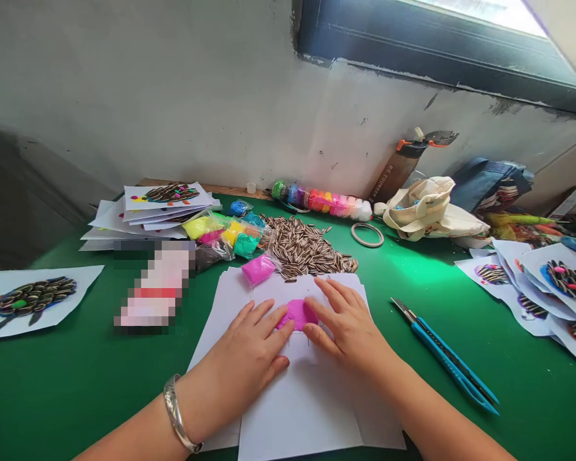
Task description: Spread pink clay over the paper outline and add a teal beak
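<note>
A flattened patch of magenta modelling clay (298, 315) lies on the top sheet of white paper (302, 397), over a few thin drawn lines. My left hand (256, 342) rests on the paper with its fingers spread, the fingertips touching the clay's left edge. From the other side my right hand (343, 317) lies with fingers apart, its index finger and thumb at the clay's right edge. Neither hand grips anything. Just beyond the clay sits a small bag of magenta clay (258, 270) on the paper's far edge.
Striped sunflower seeds (307, 246) are heaped behind the paper, beside bagged coloured clay (211, 229). A blue utility knife (446, 355), blade out, lies at right. Seed pictures (43, 301) flank both sides. A bottle (398, 168) and a cloth bag (422, 208) stand at the back.
</note>
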Tool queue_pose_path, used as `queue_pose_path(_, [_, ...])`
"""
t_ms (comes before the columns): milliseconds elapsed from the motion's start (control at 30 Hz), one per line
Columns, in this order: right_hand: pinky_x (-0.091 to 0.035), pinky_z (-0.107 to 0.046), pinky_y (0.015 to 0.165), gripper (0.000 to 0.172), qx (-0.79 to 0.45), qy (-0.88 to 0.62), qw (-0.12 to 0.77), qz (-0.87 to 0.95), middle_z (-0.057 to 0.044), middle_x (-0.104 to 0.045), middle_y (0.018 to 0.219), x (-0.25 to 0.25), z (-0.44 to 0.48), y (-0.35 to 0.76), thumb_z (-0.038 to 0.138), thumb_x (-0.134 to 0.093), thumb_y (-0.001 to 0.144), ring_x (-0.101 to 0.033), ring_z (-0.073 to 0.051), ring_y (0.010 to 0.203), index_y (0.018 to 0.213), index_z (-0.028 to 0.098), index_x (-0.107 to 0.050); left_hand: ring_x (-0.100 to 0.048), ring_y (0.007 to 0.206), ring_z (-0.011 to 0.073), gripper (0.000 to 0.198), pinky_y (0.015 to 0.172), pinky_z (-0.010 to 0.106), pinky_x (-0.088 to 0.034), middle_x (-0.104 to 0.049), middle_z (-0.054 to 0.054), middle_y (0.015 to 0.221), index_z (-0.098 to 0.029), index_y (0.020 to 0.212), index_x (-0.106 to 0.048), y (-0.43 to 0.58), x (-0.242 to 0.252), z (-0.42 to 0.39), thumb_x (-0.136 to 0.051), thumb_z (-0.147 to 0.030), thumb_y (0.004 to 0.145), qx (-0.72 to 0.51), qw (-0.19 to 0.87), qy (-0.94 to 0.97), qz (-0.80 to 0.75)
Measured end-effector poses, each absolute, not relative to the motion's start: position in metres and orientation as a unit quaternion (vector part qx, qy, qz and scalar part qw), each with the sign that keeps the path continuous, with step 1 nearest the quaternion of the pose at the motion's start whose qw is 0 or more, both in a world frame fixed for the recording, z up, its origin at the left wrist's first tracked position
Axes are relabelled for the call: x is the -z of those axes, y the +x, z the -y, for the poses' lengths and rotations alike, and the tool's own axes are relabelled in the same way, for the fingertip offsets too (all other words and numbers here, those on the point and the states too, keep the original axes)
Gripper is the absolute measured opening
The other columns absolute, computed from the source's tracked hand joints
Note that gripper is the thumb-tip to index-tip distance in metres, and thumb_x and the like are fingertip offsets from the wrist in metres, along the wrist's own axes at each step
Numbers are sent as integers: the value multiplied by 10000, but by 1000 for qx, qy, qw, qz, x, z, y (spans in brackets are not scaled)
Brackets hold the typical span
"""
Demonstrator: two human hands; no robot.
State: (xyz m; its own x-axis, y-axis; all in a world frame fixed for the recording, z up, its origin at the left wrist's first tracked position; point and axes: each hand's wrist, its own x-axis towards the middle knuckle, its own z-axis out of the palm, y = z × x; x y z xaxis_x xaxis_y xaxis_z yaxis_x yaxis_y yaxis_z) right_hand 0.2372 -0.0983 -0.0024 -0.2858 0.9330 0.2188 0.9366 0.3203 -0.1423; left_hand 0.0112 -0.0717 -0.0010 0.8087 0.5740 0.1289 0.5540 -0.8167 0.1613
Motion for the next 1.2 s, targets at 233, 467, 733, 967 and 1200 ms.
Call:
queue_pose_path(233, [-328,-609,1056,448,4,-582,119,805,-134,-495,1445,7,99,235,515,-454,950,-401,-376,1338,1247,239,-645,-469,1306,374,500,1040,613,-428,-526,96,1429,-202,1350,-500,12,0,71,-642,-222,871,-83,57,950,-297])
queue_pose_path(467, [-311,-614,1064,449,-4,-589,100,802,-124,-486,1456,1,99,236,521,-438,957,-390,-369,1352,1255,250,-635,-469,1303,376,497,1025,622,-437,-524,99,1430,-198,1346,-505,12,1,71,-646,-229,870,-81,58,950,-295])
queue_pose_path(733, [-291,-657,1059,428,-4,-578,83,812,-122,-539,1409,0,99,235,506,-462,951,-402,-388,1340,1218,232,-656,-441,1322,361,480,1058,619,-406,-511,87,1441,-203,1362,-489,13,-2,72,-607,-256,900,-66,67,949,-301])
queue_pose_path(967, [-343,-639,1048,422,-50,-583,102,805,-120,-514,1433,-2,95,246,477,-479,950,-414,-369,1336,1252,230,-642,-447,1320,367,476,1050,619,-419,-510,96,1442,-197,1363,-497,12,-2,70,-603,-247,902,-56,64,952,-295])
queue_pose_path(1200, [-321,-643,1064,414,-51,-601,108,790,-111,-486,1458,-13,100,256,468,-435,970,-393,-362,1352,1255,255,-648,-443,1325,361,476,1050,622,-420,-507,93,1445,-197,1374,-490,11,-2,70,-590,-252,912,-61,62,952,-294])
